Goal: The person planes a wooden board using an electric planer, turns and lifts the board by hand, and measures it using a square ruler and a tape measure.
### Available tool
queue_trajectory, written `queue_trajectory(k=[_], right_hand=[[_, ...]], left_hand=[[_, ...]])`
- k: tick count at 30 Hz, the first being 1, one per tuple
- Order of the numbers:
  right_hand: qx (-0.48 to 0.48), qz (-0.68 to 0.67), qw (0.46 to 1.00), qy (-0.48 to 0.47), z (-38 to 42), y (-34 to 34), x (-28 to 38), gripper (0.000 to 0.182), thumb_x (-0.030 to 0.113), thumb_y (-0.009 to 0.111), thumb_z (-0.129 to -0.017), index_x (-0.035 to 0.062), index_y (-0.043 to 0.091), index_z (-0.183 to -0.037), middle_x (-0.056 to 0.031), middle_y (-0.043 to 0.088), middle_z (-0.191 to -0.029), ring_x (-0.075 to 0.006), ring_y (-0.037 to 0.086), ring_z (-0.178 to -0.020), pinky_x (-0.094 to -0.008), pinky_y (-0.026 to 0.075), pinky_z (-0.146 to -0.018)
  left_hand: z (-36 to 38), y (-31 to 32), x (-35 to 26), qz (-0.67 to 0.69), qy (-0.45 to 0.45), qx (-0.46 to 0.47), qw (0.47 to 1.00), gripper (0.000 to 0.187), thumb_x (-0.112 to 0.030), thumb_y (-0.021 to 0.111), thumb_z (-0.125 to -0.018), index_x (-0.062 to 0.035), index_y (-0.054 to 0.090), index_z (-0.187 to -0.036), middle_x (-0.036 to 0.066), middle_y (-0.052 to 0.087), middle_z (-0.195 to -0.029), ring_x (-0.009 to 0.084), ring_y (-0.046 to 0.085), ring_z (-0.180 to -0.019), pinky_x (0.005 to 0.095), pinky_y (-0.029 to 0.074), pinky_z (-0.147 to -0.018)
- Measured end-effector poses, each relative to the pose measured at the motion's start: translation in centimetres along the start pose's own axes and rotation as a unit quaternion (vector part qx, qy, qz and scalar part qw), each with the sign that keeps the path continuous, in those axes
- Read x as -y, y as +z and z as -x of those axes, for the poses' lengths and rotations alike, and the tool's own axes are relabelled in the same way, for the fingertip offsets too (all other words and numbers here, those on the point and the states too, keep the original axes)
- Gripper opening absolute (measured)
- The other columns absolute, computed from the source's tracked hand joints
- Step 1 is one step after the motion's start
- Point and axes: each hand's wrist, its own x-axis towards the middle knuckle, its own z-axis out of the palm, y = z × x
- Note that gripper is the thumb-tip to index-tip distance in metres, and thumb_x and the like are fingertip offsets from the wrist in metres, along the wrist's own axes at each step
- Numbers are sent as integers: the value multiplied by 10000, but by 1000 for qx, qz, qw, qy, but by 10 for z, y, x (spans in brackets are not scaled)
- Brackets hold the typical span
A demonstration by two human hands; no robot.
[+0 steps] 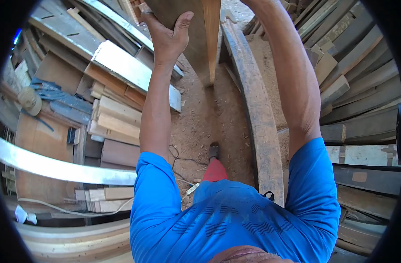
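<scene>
A long wooden board (189, 41) stands on edge at the top centre, its broad face dark and its narrow side light brown. My left hand (169, 38) grips its left side, thumb against the broad face and the other fingers partly hidden behind the wood. At the top edge, just right of the board, only the wrist end of my right hand (253, 2) shows; its fingers are cut off by the frame, so its hold cannot be made out. The board's lower end is near the dusty floor.
A long worn timber beam (264, 118) runs along the right of my legs. Stacked planks (117, 116) and a white-faced board (126, 65) lie at left, with a cap (29, 101). More timber (362, 122) fills the right. A cable (176, 162) crosses the floor.
</scene>
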Motion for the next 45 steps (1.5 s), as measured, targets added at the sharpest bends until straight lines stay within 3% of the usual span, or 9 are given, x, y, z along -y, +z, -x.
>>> queue_trajectory(k=[6, 16, 20, 26, 29, 33, 38, 42, 45], right_hand=[[-82, 69, 988, 108, 10, -29, -101, 556, 512, 581, -1014, -29, 635, -1128, -49, 631, -908, -123, 561, -837, -304, 472, -720], [-153, 125, 972, 128, 34, -134, -152, 586, 486, 680, -926, 11, 602, -1261, -159, 678, -1172, -259, 675, -1058, -381, 553, -849], [-318, -137, 936, 66, 86, -105, -128, 448, 365, 599, -999, 10, 589, -1273, -123, 638, -1156, -265, 610, -1106, -388, 507, -991], [-371, -70, 915, 142, 169, -148, -54, 471, 428, 567, -973, 21, 558, -1208, -100, 585, -1008, -265, 558, -934, -442, 432, -946], [-457, -11, 879, 137, 210, -162, -18, 453, 426, 520, -983, 7, 588, -1142, -103, 616, -951, -264, 585, -874, -432, 462, -898], [-506, -9, 853, 126, 271, -183, 24, 392, 377, 525, -990, 19, 596, -1135, -102, 615, -972, -264, 588, -906, -434, 462, -920], [-466, -98, 869, 133, 337, -208, 67, 353, 282, 368, -1063, 35, 607, -1140, -99, 671, -1002, -255, 607, -926, -436, 451, -936], [-499, -163, 837, 151, 337, -181, 75, 447, 346, 275, -1106, 28, 589, -1102, -73, 720, -909, -227, 642, -815, -424, 445, -912], [-538, -109, 827, 124, 353, -162, 92, 451, 368, 229, -1118, 35, 532, -1114, -36, 716, -855, -196, 646, -759, -402, 448, -868]], left_hand=[[-40, 70, 84, 87, 6, -74, 993, 827, -441, 810, -859, 48, 360, -1351, 218, 519, -1297, 288, 539, -1196, 374, 449, -1000], [-115, 160, 147, 374, -40, 149, 915, 681, -456, 776, -883, -14, 408, -1248, 219, 660, -1072, 205, 668, -974, 310, 545, -802], [-31, 173, 173, 251, -1, 291, 923, 855, -385, 880, -789, 14, 349, -1327, 186, 599, -1078, 206, 639, -1019, 355, 536, -851], [231, 174, 264, 3, -130, 372, 919, 760, -331, 870, -766, -18, 473, -1334, 206, 603, -1157, 338, 602, -1126, 400, 494, -938], [390, 151, 313, -13, -581, 296, 758, 809, -414, 823, -823, 8, 425, -1387, 223, 577, -1299, 346, 573, -1198, 442, 468, -998], [463, 132, 330, 184, -924, 149, 299, 1019, -613, 738, -830, -26, 266, -1517, 256, 438, -1477, 360, 520, -1290, 568, 424, -1057], [423, 203, 298, 263, -949, 18, 172, 1075, -711, 700, -796, -113, 255, -1570, 239, 323, -1569, 371, 466, -1363, 626, 394, -1093], [528, 223, 327, 325, -898, 141, 261, 754, -572, 565, -972, -110, 360, -1531, 164, 430, -1541, 389, 479, -1358, 619, 388, -1111], [509, 221, 307, 292, -932, 98, 191, 652, -562, 414, -1041, -113, 391, -1514, 165, 498, -1489, 391, 512, -1325, 595, 425, -1092]])
